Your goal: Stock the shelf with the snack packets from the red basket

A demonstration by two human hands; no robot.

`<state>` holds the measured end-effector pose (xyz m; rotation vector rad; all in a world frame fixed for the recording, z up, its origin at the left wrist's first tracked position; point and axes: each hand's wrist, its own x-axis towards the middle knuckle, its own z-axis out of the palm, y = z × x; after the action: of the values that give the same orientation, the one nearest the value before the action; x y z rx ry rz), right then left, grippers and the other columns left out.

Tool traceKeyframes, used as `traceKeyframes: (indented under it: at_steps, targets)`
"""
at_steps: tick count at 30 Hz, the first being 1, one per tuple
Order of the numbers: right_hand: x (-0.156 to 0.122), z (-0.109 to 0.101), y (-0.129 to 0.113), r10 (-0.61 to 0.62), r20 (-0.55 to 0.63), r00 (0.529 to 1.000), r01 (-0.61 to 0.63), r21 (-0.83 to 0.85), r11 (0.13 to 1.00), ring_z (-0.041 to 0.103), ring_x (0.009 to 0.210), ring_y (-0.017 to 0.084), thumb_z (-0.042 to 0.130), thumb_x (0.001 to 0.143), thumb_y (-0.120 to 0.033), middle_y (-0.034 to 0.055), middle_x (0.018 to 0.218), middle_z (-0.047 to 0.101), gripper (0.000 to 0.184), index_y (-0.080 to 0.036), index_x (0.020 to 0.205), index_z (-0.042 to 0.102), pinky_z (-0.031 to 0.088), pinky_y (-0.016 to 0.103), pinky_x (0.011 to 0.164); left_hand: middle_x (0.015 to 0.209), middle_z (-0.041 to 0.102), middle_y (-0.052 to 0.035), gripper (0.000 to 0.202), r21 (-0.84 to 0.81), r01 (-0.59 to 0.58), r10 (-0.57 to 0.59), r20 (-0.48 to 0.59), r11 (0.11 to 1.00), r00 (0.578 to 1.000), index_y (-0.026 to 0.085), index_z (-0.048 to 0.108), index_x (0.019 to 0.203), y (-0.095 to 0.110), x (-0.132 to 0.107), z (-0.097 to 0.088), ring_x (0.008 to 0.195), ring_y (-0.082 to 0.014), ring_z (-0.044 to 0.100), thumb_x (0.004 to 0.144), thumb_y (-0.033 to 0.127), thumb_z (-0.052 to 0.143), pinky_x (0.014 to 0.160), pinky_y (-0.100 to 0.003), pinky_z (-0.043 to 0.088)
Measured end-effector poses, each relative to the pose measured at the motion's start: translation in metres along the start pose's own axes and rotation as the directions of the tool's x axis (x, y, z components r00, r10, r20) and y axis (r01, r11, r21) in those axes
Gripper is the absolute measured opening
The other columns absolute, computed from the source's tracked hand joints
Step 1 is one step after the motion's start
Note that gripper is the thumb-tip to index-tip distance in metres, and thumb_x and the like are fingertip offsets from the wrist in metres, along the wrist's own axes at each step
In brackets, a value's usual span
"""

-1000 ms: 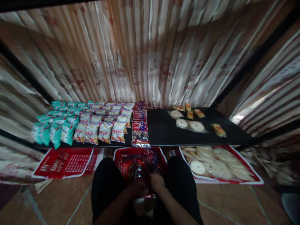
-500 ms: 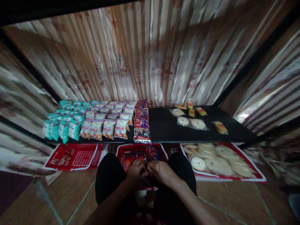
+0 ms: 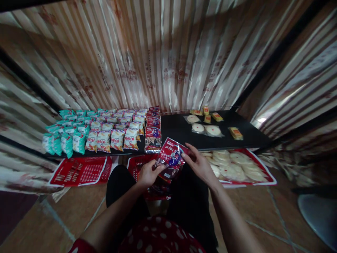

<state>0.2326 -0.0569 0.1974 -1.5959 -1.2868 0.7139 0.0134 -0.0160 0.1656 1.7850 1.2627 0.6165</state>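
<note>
A dark red snack packet [image 3: 171, 157] with a blue figure on it is held up above the middle red basket [image 3: 134, 164], tilted. My left hand [image 3: 150, 173] is closed on its lower left edge, thumb on top. At its upper right side, my right hand [image 3: 198, 162] grips it between thumb and fingers. Behind it, on the black shelf [image 3: 175, 128], stands a column of matching red packets [image 3: 153, 133]. The basket's contents are mostly hidden by the packet and my hands.
White-and-orange snack bags [image 3: 117, 140] and teal bags [image 3: 67, 144] stand in rows at the shelf's left. Round flat packs [image 3: 212, 130] and yellow packs [image 3: 235, 133] lie at the right. A red basket [image 3: 79, 172] is at the left. Another basket [image 3: 259, 158] holds round packs.
Both hands have risen out of the middle basket with a red snack packet between them. They are now farther apart, on either side of it. The view has shifted slightly.
</note>
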Motion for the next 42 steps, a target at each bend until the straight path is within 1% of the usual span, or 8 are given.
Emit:
traceKeyframes:
  at_steps: [4,8,12,17,24,31,37,42]
  targets:
    - [-0.012,0.005,0.005,0.067,0.121,0.990,-0.099,0.281,0.955,0.065,0.095,0.022,0.063,0.073,-0.053,0.0062,0.101,0.071,0.048,-0.021,0.109,0.061,0.052,0.036,0.084,0.086,0.070,-0.0027,0.028,-0.138,-0.021,0.012,-0.061,0.990,0.998,0.018,0.066,0.091,0.012,0.010,0.012,0.078,-0.0178,0.063,0.081,0.043,0.057,0.072,-0.026,0.047]
    - [-0.022,0.016,0.011,0.111,0.165,0.980,-0.168,0.389,0.906,0.065,0.088,0.021,0.065,0.070,-0.055,0.0053,0.096,0.071,0.042,-0.020,0.095,0.062,0.052,0.034,0.080,0.086,0.070,-0.0029,0.025,-0.210,-0.006,-0.006,-0.054,0.978,0.999,0.017,0.065,0.090,0.021,0.018,0.030,0.078,-0.0172,0.063,0.082,0.040,0.056,0.071,-0.026,0.048]
    - [-0.026,0.021,0.028,0.202,0.048,0.978,-0.202,0.458,0.866,0.066,0.082,0.021,0.065,0.070,-0.055,0.0049,0.091,0.071,0.042,-0.021,0.094,0.058,0.052,0.033,0.075,0.081,0.067,-0.0013,0.017,-0.204,0.016,-0.006,0.047,0.979,0.999,0.018,0.063,0.086,0.024,0.019,0.047,0.074,-0.0152,0.060,0.081,0.033,0.057,0.069,-0.025,0.048]
    - [-0.027,0.017,0.044,0.372,-0.032,0.928,-0.309,0.495,0.812,0.066,0.068,0.022,0.068,0.063,-0.059,0.0028,0.075,0.071,0.048,-0.021,0.092,0.058,0.053,0.032,0.062,0.078,0.064,0.0004,0.013,-0.254,0.076,-0.030,0.182,0.964,0.983,0.018,0.060,0.090,0.019,0.018,0.057,0.067,-0.0117,0.057,0.081,0.025,0.055,0.063,-0.022,0.046]
    - [-0.014,0.019,0.039,0.377,-0.074,0.923,-0.301,0.469,0.830,0.066,0.072,0.021,0.066,0.068,-0.054,0.0018,0.082,0.071,0.050,-0.022,0.105,0.059,0.053,0.031,0.065,0.086,0.067,-0.0027,0.012,-0.363,0.042,-0.006,0.099,0.931,0.995,0.018,0.061,0.089,0.016,0.037,0.059,0.080,-0.0160,0.062,0.079,0.022,0.056,0.074,-0.026,0.048]
    - [0.030,0.034,0.021,0.264,-0.007,0.965,-0.234,0.441,0.866,0.067,0.081,0.023,0.068,0.068,-0.051,0.0044,0.090,0.071,0.049,-0.023,0.106,0.057,0.054,0.035,0.075,0.094,0.069,-0.0043,0.021,-0.360,-0.012,-0.038,-0.131,0.933,0.991,0.019,0.060,0.100,0.018,0.082,0.043,0.086,-0.0175,0.065,0.080,0.023,0.057,0.079,-0.029,0.050]
    - [0.104,0.048,0.012,0.141,-0.009,0.990,-0.123,0.439,0.890,0.067,0.083,0.024,0.067,0.069,-0.049,0.0057,0.097,0.071,0.053,-0.023,0.113,0.055,0.054,0.036,0.075,0.106,0.066,-0.0056,0.043,-0.265,-0.021,-0.047,-0.247,0.964,0.968,0.021,0.045,0.127,0.032,0.126,0.008,0.083,-0.0157,0.065,0.084,0.023,0.049,0.080,-0.032,0.053]
    - [0.180,0.063,0.020,0.207,-0.001,0.978,-0.187,0.429,0.884,0.066,0.070,0.020,0.068,0.065,-0.045,0.0042,0.084,0.072,0.041,-0.019,0.096,0.063,0.052,0.029,0.058,0.136,0.047,-0.0110,0.045,0.118,-0.122,0.157,-0.356,0.985,0.921,0.017,0.050,0.124,0.038,0.155,-0.012,0.126,-0.0228,0.044,0.080,0.013,0.048,0.107,-0.038,0.037]
